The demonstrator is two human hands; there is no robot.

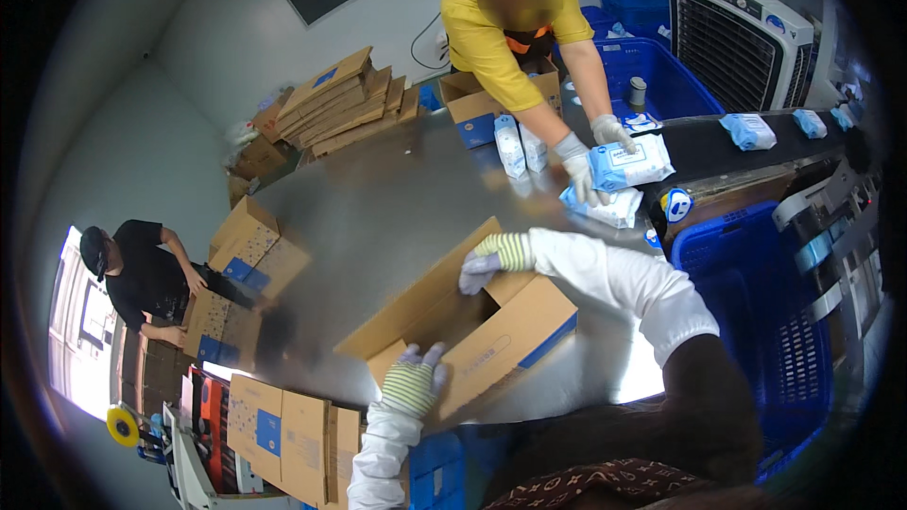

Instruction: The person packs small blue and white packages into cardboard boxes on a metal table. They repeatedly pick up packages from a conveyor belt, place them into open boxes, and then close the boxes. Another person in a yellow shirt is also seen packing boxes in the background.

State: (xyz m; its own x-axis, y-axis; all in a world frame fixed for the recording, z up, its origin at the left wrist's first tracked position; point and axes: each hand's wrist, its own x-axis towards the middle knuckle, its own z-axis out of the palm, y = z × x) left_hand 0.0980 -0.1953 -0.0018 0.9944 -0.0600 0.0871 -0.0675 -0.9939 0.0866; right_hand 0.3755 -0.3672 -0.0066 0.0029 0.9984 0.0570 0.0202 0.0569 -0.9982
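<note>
An open cardboard carton (506, 350) with a blue printed band lies before me on the metal table, its flaps standing up around a dark interior. My left hand (411, 382), in a striped knit glove, is at the carton's near-left end, fingers over the end flap. At the opposite end, my right hand (496, 261) wears a matching glove and bends over the flap and opening, its fingertips pointing inward. Part of each hand's grip is hidden. White sleeves cover both my forearms.
Across the metal table (340, 227), a co-worker in yellow (489, 49) handles wet-wipe packs (631, 161) beside a conveyor belt (680, 149). Flat cartons (340, 103) are stacked behind. Another person (145, 269) holds a carton at left. A blue basket (744, 297) stands at my right.
</note>
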